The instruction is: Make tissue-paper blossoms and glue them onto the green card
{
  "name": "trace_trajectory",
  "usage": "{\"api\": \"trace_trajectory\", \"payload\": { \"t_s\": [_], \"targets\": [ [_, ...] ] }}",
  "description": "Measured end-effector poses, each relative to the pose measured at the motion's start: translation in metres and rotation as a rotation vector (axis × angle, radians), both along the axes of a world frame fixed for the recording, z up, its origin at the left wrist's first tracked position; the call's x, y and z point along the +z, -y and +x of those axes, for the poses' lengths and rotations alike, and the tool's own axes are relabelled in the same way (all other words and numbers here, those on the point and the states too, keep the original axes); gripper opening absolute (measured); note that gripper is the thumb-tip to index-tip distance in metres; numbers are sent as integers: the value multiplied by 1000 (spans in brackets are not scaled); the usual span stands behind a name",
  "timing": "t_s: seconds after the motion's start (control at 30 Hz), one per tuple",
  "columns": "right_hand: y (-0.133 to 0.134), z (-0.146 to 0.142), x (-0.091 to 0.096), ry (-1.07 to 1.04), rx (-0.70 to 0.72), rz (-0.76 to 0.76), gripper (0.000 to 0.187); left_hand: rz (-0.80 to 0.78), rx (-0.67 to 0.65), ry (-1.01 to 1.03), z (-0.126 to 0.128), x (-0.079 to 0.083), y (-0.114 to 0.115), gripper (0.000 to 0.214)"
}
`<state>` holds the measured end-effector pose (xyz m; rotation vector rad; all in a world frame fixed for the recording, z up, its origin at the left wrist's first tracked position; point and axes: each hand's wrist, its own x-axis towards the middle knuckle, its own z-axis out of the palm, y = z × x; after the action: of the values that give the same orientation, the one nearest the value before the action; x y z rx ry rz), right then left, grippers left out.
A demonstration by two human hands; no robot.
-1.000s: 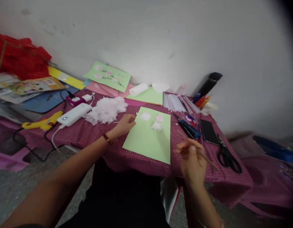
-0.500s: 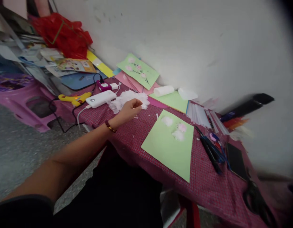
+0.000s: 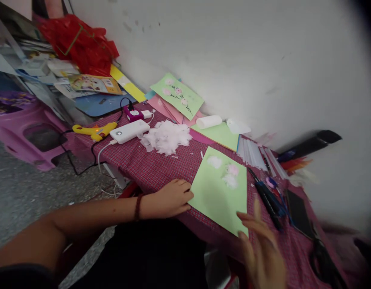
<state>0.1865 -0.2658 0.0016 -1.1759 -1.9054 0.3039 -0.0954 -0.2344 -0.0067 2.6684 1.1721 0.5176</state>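
Note:
A light green sheet of paper (image 3: pixel 212 200) lies on the table with white tissue tufts (image 3: pixel 230 180) and a pink one (image 3: pixel 233 169) on its upper part. My left hand (image 3: pixel 170 198) is at the sheet's lower left corner, fingers curled together and thumb tip at the paper's edge. By the lower right corner, my right hand (image 3: pixel 262 249) has its fingers spread, slightly blurred, holding nothing. A pile of white tissue petals (image 3: pixel 167 137) sits farther back, left of the sheet. Behind it, a finished-looking green card (image 3: pixel 178 94) shows pink blossoms on dark stems.
On the left are a yellow glue gun (image 3: pixel 95 130) and a white power bank (image 3: pixel 129 131) with a cable. Glue sticks (image 3: pixel 251 152), dark pens (image 3: pixel 268 202), a black phone-like slab (image 3: pixel 299 212) and black-handled scissors (image 3: pixel 322 257) lie to the right. A white wall rises behind.
My left hand has come from the tissue pile toward me, to the green sheet's corner. My right hand has entered from below at the right.

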Motion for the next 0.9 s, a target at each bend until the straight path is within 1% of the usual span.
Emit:
{"api": "trace_trajectory", "payload": {
  "t_s": [0.07,0.13,0.17,0.2,0.27,0.33,0.4,0.47,0.57,0.63,0.7,0.77,0.9],
  "targets": [
    [0,3,-17,164,30,30,24,12,-57,-5,9,1,-3,18],
    [-7,7,-35,274,35,12,24,5,-112,-4,15,5,-12,20],
    [-11,9,-43,304,29,-7,23,1,-110,-3,17,6,-19,23],
    [-14,10,-49,326,14,-19,23,2,-78,-1,16,7,-28,28],
    [-16,9,-56,363,-21,-28,23,10,41,-21,12,4,-50,43],
    [-14,7,-57,387,-54,-21,22,-12,141,-90,3,-2,-72,63],
    [-11,4,-53,385,-67,-15,23,-72,131,-160,-5,-12,-87,73],
    [-9,4,-49,367,-62,-19,24,-65,136,-156,-10,-21,-96,76],
    [-10,10,-42,349,-71,-34,25,-22,132,-145,-13,-28,-98,74],
    [-10,13,-39,379,-84,-25,22,9,129,-155,-13,-28,-95,70],
    [-11,12,-37,413,-93,-7,14,37,127,-168,-12,-26,-92,63],
    [-13,7,-37,411,-104,17,10,60,132,-171,-11,-24,-90,57],
    [-18,-12,-35,374,-107,48,15,61,144,-184,-9,-23,-92,52]
  ]
}}
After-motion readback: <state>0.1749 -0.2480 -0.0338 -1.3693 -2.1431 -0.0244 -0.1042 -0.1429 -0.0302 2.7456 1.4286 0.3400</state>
